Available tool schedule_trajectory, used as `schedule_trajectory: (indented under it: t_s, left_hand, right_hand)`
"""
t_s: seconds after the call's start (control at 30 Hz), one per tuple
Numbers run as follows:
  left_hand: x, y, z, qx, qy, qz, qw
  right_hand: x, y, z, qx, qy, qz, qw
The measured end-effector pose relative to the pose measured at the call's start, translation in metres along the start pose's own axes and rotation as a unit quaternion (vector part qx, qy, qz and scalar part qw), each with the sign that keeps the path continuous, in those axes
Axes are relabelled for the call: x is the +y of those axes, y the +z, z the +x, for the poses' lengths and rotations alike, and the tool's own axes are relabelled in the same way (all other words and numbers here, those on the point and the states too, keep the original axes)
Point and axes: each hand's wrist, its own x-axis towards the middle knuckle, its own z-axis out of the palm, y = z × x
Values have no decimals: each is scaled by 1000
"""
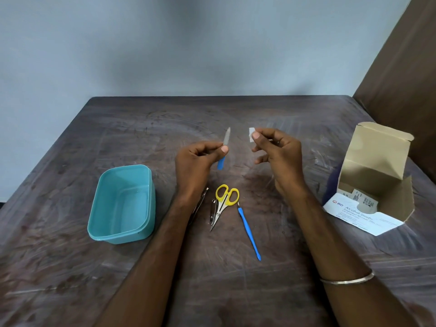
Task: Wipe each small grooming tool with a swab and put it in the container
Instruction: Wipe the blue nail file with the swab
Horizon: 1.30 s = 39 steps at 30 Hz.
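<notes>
At frame centre, left hand (197, 159): fingers pinch one blue-handled nail file (224, 149), blade tilted up.
Right hand (277, 153): raised beside it, fingers pinching one white swab (251, 134); file and swab apart.
Desk (271, 114), lower centre: one yellow scissors (224, 202), one blue cuticle pusher (249, 233), one nail clipper (213, 212).
Lower left: one teal container (122, 204).
Right edge: one open swab box (375, 182).

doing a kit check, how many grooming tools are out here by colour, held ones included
Blue-handled: 2, the small nail file pinched in the left hand and the thin blue cuticle pusher on the table.
Yellow-handled: 1, the small scissors.
Plain metal: 2, the nail clipper and a tool partly hidden under the left wrist.
Total: 5
</notes>
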Motion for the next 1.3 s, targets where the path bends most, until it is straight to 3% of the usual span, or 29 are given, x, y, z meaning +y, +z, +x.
schedule_trajectory:
  t_s: [0.1, 0.37, 0.57, 0.77, 1.2, 1.3]
  left_hand:
    - [2, 0, 0, 6, -43, -58, 997]
    - [4, -1, -3, -39, -55, -86, 994]
    - [7, -1, -4, -40, -71, -94, 992]
    - [11, -5, -2, 4, -105, -149, 983]
    - [11, 0, -6, 2, -103, -151, 983]
    - [11, 0, -7, -5, -99, -170, 981]
  right_hand:
    - [0, 2, -3, -25, 2, -9, 1000]
    - [2, 11, -9, -101, -15, -62, 993]
    - [7, 11, -9, -116, -23, -111, 987]
    - [6, 10, -9, -124, -12, -120, 985]
    - [10, 12, -10, -135, -35, -161, 977]
    - [10, 9, -8, -138, -11, -114, 984]
